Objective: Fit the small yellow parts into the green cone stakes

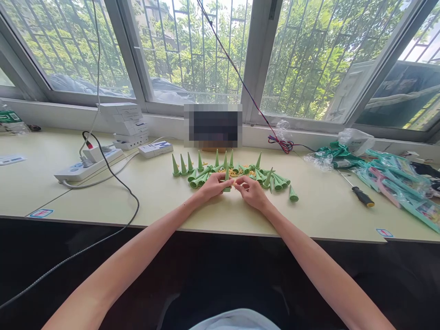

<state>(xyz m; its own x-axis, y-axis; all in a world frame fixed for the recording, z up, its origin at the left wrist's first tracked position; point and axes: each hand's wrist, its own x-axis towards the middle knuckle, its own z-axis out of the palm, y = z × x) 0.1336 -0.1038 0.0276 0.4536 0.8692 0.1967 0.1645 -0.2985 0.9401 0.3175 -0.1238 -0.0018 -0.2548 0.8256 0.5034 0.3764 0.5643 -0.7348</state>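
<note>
My left hand (215,185) is closed round a green plastic cone (227,173), which stands upright with its tip above my fingers. Close beside it, my right hand (252,190) pinches a small yellow piece (234,183) against the cone's side; whether the two are joined I cannot tell. Just beyond both hands lies a pile of small yellow pieces (233,173), partly hidden by my fingers. Around that pile many green cones (280,182) lie on their sides. Several more cones (174,165) stand upright along the back and left, a few with yellow bits near them.
A power strip (85,166) with a black cable (132,192) and stacked white boxes (129,123) are at left. On the right are a screwdriver (362,196) and green packaging (388,176). A blurred dark screen (215,126) stands at the back by the windows.
</note>
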